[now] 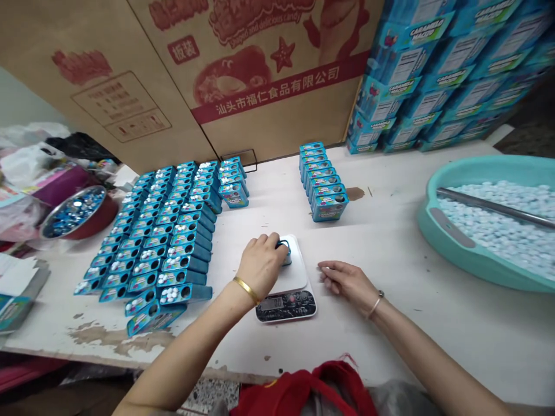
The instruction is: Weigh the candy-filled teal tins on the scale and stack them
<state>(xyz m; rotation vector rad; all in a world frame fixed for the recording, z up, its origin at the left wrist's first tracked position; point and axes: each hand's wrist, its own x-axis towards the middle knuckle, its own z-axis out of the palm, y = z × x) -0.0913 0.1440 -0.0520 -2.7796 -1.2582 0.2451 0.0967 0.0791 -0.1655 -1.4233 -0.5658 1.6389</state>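
Note:
My left hand is closed round a small blue tin that stands on the white platform of a kitchen scale. My right hand rests on the table just right of the scale, fingers curled together, and what they hold, if anything, is hidden. Left of the scale lie several rows of open blue tins with white candies showing inside. A short row of blue tins stands behind the scale.
A teal basin full of pale candies, with a metal bar across it, sits at the right. A red bowl of blue pieces stands at the left. Cardboard cartons and stacked blue boxes line the back.

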